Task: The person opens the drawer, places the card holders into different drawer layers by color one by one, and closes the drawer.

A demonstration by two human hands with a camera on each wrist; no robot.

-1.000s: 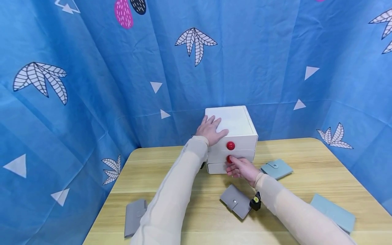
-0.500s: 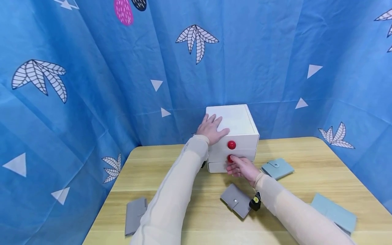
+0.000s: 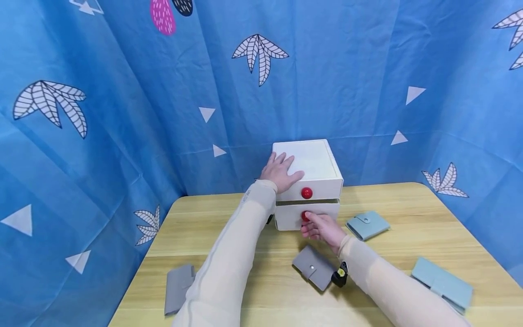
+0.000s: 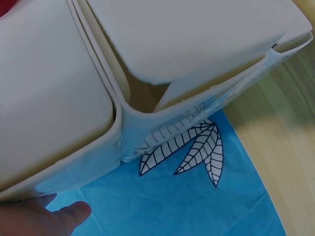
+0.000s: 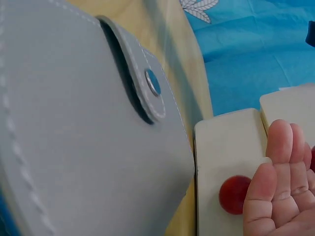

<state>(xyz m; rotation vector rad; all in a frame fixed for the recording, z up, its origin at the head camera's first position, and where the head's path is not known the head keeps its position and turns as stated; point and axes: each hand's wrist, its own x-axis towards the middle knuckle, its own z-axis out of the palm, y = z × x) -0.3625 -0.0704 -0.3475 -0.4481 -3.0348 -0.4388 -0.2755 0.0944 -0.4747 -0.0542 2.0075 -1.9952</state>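
A white two-drawer box (image 3: 310, 154) stands near the back of the table. My left hand (image 3: 278, 174) rests on its top left edge, fingers spread. Its upper drawer (image 3: 327, 188) is flush. The lower drawer (image 3: 288, 220) sits slightly out, and a dark gap shows above its front. My right hand (image 3: 323, 228) holds the red knob (image 3: 304, 216) of the lower drawer, thumb on it and the other fingers below. In the left wrist view, the interior shows past the lower drawer's front (image 4: 206, 34). The right wrist view has the fingers partly covering the knob (image 5: 234, 194).
A grey snap wallet (image 3: 314, 267) lies below my right wrist. Another grey wallet (image 3: 179, 288) is at the left. Two pale blue wallets, one nearer the box (image 3: 369, 225) and one farther right (image 3: 445, 284), lie to the right. A blue curtain (image 3: 347, 91) hangs behind the table.
The lower drawer's front has come out and lower, opening a gap above it and hiding the pale strip below. My right hand moved slightly with the knob; my left hand stayed on top.
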